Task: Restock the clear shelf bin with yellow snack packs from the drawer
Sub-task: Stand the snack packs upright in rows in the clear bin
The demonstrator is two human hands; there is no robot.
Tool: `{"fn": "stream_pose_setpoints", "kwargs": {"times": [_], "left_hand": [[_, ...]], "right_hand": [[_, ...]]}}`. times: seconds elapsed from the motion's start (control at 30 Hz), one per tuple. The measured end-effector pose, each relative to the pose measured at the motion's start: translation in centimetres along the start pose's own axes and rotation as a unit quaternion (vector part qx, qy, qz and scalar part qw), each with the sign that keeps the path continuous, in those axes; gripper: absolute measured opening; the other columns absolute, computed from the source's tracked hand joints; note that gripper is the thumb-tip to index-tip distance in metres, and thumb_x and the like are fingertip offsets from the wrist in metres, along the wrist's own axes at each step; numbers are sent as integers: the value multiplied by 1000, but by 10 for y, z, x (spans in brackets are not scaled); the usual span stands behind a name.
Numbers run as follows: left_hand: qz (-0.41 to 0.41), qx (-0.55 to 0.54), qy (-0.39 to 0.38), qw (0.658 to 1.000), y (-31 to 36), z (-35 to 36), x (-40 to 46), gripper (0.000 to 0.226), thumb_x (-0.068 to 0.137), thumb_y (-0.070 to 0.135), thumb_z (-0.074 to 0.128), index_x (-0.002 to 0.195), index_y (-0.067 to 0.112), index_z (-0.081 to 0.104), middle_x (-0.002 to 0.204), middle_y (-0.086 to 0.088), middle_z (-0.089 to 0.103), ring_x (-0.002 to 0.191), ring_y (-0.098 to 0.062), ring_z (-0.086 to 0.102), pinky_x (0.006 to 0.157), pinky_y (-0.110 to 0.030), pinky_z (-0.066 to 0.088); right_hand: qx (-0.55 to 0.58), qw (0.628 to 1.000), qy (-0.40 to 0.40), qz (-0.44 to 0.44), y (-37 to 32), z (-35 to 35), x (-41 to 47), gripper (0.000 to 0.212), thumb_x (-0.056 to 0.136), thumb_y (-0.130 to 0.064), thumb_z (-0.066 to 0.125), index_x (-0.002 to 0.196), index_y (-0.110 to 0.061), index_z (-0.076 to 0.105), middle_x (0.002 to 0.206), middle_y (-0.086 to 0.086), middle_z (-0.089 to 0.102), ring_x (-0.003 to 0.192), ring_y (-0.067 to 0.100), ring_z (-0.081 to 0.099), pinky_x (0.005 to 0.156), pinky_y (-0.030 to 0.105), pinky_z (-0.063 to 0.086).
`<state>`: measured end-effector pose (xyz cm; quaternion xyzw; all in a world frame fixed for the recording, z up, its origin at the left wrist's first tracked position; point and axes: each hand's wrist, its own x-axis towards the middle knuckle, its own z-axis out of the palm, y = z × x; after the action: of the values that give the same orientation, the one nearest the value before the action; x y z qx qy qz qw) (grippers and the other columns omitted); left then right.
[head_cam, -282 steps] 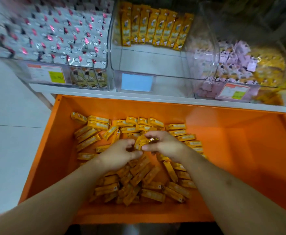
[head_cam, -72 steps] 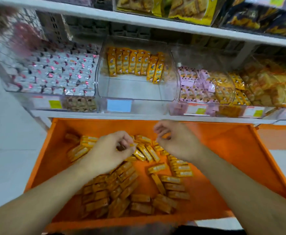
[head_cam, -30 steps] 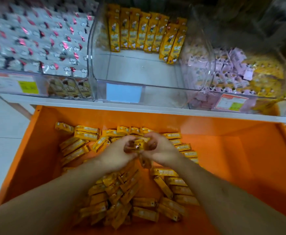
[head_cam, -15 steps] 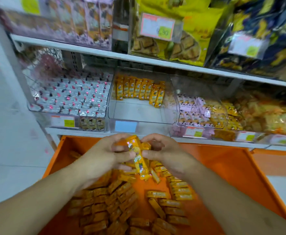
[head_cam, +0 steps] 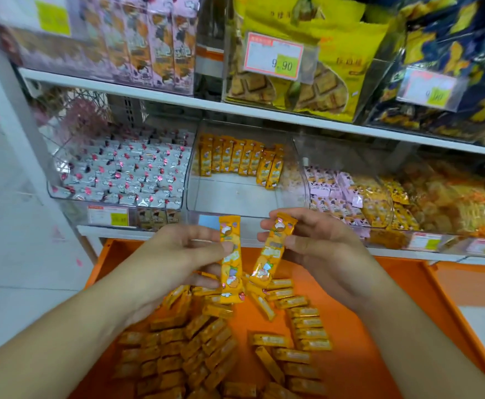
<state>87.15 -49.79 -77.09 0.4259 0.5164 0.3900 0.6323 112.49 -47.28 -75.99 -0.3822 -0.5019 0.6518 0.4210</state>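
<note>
— Above the orange drawer (head_cam: 408, 286), what do the hands hold?
— Left hand (head_cam: 178, 254) pinches one yellow pack (head_cam: 230, 260), upright; right hand (head_cam: 319, 243) pinches another (head_cam: 273, 249), tilted.
— And the clear bin (head_cam: 235, 197)?
— At twelve o'clock, just beyond both hands, about equally near. Its row of packs (head_cam: 235, 156) stands at the back, long axes pointing away.

Two yellow snack packs (head_cam: 230, 259) are held upright above the orange drawer (head_cam: 402, 312), where many lie flat. The clear shelf bin (head_cam: 235, 197) has one back row.
</note>
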Motion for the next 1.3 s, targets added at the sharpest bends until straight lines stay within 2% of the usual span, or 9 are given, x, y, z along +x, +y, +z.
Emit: {"fn": "stream_pose_setpoints", "kwargs": {"times": [0.23, 0.33, 0.5, 0.67, 0.8, 1.0, 1.07, 1.2, 1.3], "left_hand": [[0, 18, 29, 999, -7, 6, 9, 25, 84, 39, 79, 106, 29, 78, 83, -8, 73, 73, -18, 66, 71, -32, 58], [-14, 25, 24, 999, -11, 10, 9, 26, 87, 45, 75, 112, 35, 76, 104, -7, 80, 90, -29, 77, 79, -46, 63], [-53, -43, -37, 997, -15, 12, 2, 52, 83, 26, 82, 131, 33, 64, 113, -11, 78, 99, -32, 77, 81, -50, 63], [2, 68, -57, 996, -17, 2, 1, 75, 81, -1, 84, 136, 43, 58, 114, -9, 77, 98, -29, 77, 80, -46, 64], [28, 151, -89, 984, -19, -4, 4, 76, 80, 2, 87, 127, 57, 62, 114, -10, 74, 92, -32, 76, 78, -47, 64], [22, 197, -140, 970, -11, -14, 3, 79, 80, 6, 87, 139, 49, 56, 117, -7, 74, 96, -35, 72, 70, -40, 61], [24, 196, -114, 974, -8, -17, 4, 73, 75, 12, 92, 132, 47, 62, 111, -7, 77, 89, -41, 71, 72, -44, 62], [58, 126, -14, 990, -1, -22, 6, 51, 69, 21, 96, 114, 28, 74, 100, -6, 80, 79, -23, 70, 72, -40, 55], [90, 78, 19, 993, 2, -19, 3, 33, 77, 30, 87, 108, 23, 79, 102, -7, 80, 77, -23, 68, 71, -37, 51]], "right_hand": [[14, 999, 36, 34, 13, 10, 17, 37, 93, 11, 56, 125, -1, 69, 121, 28, 67, 113, 40, 68, 95, 50, 58], [33, 997, 44, 49, 22, 18, 21, 35, 93, 9, 56, 125, 3, 67, 125, 31, 67, 114, 43, 68, 97, 57, 56], [18, 997, 62, 43, 31, 27, 21, 33, 94, 9, 60, 122, -2, 72, 118, 25, 72, 113, 43, 70, 94, 50, 60], [-159, 985, 49, 37, 21, 19, 16, 33, 90, -6, 75, 119, -23, 76, 109, 8, 73, 77, 31, 58, 57, 39, 46], [-195, 980, 11, 47, 12, 20, 8, 39, 94, -13, 75, 125, -37, 71, 106, 9, 69, 70, 24, 57, 54, 38, 44], [-275, 960, -22, 39, 13, 24, 3, 29, 98, -21, 73, 121, -38, 72, 96, 6, 71, 68, 27, 66, 56, 34, 46], [-243, 969, -18, 29, 11, 25, 3, 27, 98, -14, 71, 119, -31, 71, 101, 10, 70, 71, 29, 69, 59, 37, 50], [-121, 992, -3, 39, 8, 23, 3, 26, 98, -5, 68, 119, -19, 64, 111, 23, 67, 76, 40, 71, 69, 47, 59], [-40, 995, -22, 89, 10, 26, 3, 25, 99, -7, 65, 121, -15, 56, 112, 23, 67, 85, 51, 72, 64, 47, 63]]}}
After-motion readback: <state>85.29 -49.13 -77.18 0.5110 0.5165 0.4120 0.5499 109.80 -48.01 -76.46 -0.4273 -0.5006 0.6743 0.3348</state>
